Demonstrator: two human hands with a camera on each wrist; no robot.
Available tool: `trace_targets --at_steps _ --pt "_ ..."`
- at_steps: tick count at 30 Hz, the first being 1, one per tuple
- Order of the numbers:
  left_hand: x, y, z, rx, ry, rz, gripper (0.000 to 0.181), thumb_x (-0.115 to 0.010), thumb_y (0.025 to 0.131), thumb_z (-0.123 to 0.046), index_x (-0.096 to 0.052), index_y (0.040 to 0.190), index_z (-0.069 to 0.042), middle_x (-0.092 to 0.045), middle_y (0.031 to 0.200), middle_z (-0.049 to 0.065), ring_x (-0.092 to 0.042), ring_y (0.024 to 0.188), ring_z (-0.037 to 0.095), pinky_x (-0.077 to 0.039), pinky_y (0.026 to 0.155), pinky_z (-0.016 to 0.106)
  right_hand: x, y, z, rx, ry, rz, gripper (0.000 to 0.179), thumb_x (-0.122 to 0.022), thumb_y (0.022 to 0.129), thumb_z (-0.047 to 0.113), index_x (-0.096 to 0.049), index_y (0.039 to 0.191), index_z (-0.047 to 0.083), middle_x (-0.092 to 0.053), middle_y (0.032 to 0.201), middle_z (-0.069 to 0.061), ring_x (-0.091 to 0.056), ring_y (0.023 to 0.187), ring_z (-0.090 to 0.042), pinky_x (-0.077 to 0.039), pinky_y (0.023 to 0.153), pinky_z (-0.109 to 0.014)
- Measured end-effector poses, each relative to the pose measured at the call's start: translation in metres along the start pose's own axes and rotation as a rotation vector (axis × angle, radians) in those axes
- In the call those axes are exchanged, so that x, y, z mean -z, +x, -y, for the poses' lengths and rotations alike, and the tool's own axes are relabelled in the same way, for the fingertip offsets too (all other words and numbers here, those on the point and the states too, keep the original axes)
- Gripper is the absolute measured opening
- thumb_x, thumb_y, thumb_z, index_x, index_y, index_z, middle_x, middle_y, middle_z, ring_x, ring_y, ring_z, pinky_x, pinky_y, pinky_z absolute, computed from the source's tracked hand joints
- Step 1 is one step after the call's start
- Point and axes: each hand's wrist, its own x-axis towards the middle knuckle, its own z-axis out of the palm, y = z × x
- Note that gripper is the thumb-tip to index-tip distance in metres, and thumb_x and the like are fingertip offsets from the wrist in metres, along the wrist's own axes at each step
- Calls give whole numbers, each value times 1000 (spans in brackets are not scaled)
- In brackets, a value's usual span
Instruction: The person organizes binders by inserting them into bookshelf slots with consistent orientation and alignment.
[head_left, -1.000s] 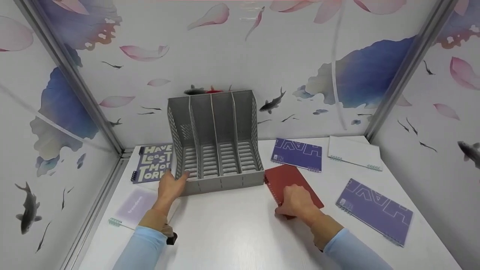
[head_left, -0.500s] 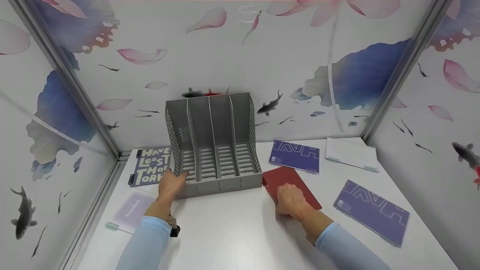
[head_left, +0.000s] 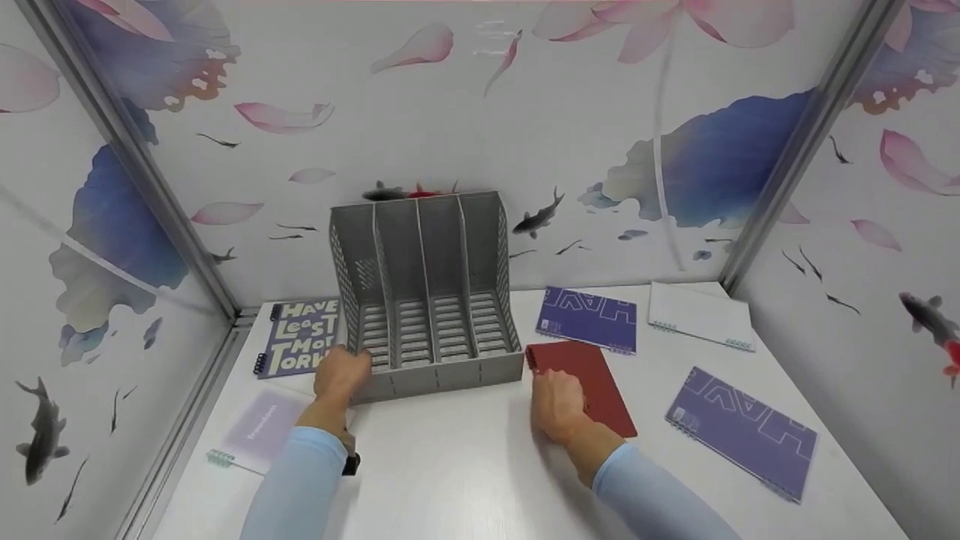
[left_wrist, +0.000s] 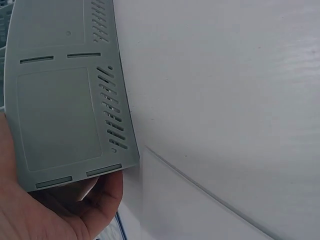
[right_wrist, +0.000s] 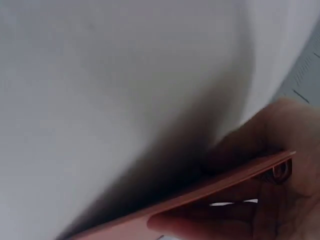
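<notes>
A grey file rack [head_left: 450, 381] with upright dividers stands at the back of the table. My left hand [head_left: 341, 373] grips its front left corner; in the left wrist view the fingers curl round the end of the grey wall [left_wrist: 59, 120]. To the right of the rack is a red spiral notebook [head_left: 604, 390]. My right hand [head_left: 556, 405] holds it at the spiral edge. The right wrist view has the notebook [right_wrist: 125, 228] tilted on edge between thumb and fingers, and part of its spiral binding [right_wrist: 281, 172] shows near the palm.
On the left lie a "Have Least" notebook [head_left: 300, 337], partly behind the rack, and a pale lilac notebook [head_left: 262, 424]. A dark purple notebook [head_left: 586, 319], a white notebook [head_left: 701, 311] and a larger purple notebook [head_left: 742, 431] lie to the right. Printed panels [head_left: 420, 142] enclose the table.
My right hand has shifted left and up along the red notebook's spiral side, and the notebook has turned a little. My left hand stays at the rack's corner.
</notes>
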Motion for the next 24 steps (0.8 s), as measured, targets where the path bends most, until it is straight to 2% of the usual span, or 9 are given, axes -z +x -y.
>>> trace_targets --at_steps 2,4,6,9,13,18,24 --pt "-1 0 0 -11 6 2 70 -46 109 -38 -49 161 10 -61 157 34 -61 143 55 -53 114 65 -4 -1 3 -26 -12 -49 15 -72 99 9 -82 91 1 -79 80 -14 -76 73 -25 -67 64 -43" --pt "-2 0 1 -14 11 -1 70 -46 108 -37 -51 159 10 -62 155 34 -63 142 54 -54 112 65 -4 -1 1 -24 5 -48 15 -72 99 9 -82 92 1 -78 80 -13 -77 74 -25 -67 67 -42" --pt "-3 0 1 -8 18 -11 68 -47 107 -37 -53 157 10 -65 152 33 -65 138 53 -56 109 64 2 1 -4 -4 64 -16 15 -71 99 8 -83 94 1 -77 79 -13 -74 73 -24 -68 71 -42" --pt "-4 0 2 10 17 -24 66 -48 107 -38 -56 154 8 -68 148 32 -68 133 51 -56 107 62 14 6 -17 29 163 84 14 -71 99 7 -81 101 -1 -72 80 -12 -67 72 -25 -69 78 -46" --pt "-3 -1 2 21 6 -27 65 -49 108 -39 -58 152 8 -69 146 31 -69 132 50 -56 107 62 27 18 -34 13 237 171 19 -79 94 12 -80 109 -1 -71 88 -13 -63 80 -31 -67 87 -51" --pt "-5 -2 3 39 5 -19 65 -50 109 -40 -58 153 6 -68 149 30 -66 136 51 -54 112 62 27 27 -45 1 205 218 32 -87 90 19 -79 113 -1 -71 95 -15 -64 87 -34 -64 89 -51" --pt "-4 -2 2 39 -6 -28 67 -50 109 -41 -55 157 7 -66 153 31 -65 140 52 -53 114 63 19 27 -47 53 130 164 33 -88 87 18 -78 112 0 -75 94 -15 -67 84 -33 -68 92 -54"
